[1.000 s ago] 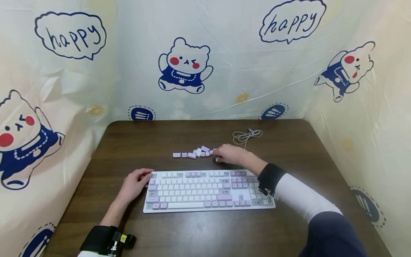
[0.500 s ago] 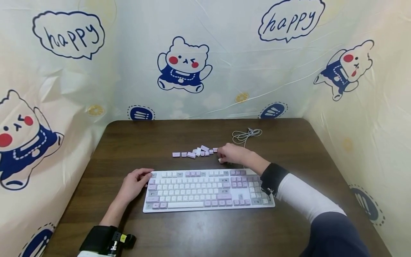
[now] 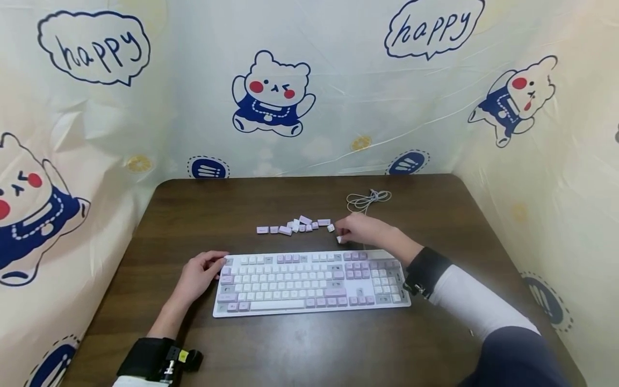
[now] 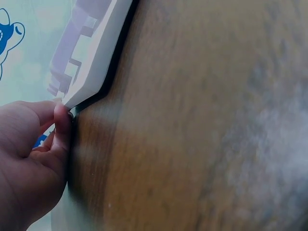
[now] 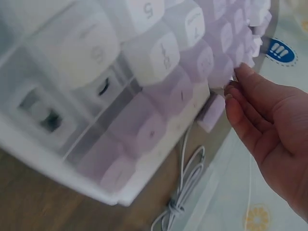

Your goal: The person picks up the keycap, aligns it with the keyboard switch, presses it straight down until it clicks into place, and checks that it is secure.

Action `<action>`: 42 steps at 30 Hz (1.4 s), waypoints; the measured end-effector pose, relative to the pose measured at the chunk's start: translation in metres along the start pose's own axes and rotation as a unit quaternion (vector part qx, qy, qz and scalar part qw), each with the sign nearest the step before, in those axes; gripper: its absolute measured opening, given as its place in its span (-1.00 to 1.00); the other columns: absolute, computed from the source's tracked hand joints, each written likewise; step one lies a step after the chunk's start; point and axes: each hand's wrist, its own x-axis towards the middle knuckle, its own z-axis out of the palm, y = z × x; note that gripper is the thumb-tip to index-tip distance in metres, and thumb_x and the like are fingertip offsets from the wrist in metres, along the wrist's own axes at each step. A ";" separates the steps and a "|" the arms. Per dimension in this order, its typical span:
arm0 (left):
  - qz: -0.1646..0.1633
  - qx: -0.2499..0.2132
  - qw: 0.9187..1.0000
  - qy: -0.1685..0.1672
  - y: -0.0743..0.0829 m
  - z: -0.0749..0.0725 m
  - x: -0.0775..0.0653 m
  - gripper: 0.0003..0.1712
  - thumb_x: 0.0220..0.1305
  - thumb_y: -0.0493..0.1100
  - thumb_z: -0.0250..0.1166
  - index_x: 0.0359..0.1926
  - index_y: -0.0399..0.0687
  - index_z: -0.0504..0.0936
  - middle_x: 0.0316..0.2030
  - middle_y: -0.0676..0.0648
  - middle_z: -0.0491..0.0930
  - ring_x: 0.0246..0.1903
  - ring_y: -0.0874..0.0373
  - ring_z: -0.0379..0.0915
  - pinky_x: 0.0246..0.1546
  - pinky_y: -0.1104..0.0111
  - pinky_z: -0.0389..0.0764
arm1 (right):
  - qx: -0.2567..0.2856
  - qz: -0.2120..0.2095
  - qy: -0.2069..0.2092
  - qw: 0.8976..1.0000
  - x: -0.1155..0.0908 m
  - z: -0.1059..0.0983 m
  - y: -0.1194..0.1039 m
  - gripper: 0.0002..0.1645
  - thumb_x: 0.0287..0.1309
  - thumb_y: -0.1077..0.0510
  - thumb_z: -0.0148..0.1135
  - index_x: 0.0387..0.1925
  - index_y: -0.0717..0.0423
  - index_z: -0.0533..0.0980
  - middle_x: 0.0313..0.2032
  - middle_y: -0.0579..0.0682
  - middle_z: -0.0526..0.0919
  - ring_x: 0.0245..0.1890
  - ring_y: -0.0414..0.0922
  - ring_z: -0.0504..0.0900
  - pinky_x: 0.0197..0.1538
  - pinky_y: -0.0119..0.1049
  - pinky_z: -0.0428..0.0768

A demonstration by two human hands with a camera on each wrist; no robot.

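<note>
A white and lilac keyboard (image 3: 290, 313) lies on the brown table, with bare switch spots among its keys. My left hand (image 3: 197, 275) grips its far left corner; in the left wrist view, thumb and fingers pinch the white case edge (image 4: 98, 67). Beyond the keyboard's far right part, my right hand (image 3: 364, 229) pinches a small white keycap (image 3: 339, 239) just above or on the table. In the right wrist view the fingertips meet and mostly hide that keycap. A row of loose white and lilac keycaps (image 3: 285, 230) lies left of the right hand.
A coiled grey cable (image 3: 368, 200) lies behind the right hand and runs toward the keyboard. The wooden table (image 3: 300, 355) ends at a printed cloth backdrop (image 3: 338, 97) at the back and sides. The right forearm passes over the table's right side.
My right hand has shifted slightly right with the white keycap, away from the loose row, uncovering keycaps at its right end. The left hand stays at the keyboard corner.
</note>
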 end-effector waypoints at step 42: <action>0.001 0.006 1.000 0.004 0.004 0.002 0.001 -0.57 0.59 -0.03 0.18 0.30 -0.15 0.62 -0.12 -0.18 0.56 -0.25 0.04 0.46 -0.33 0.38 0.49 | 0.009 0.122 -0.035 0.992 -0.128 0.009 -0.002 -0.83 0.24 0.26 0.47 -0.38 0.02 0.59 -0.54 -0.19 0.50 -0.50 -0.24 0.47 -0.37 -0.37 0.48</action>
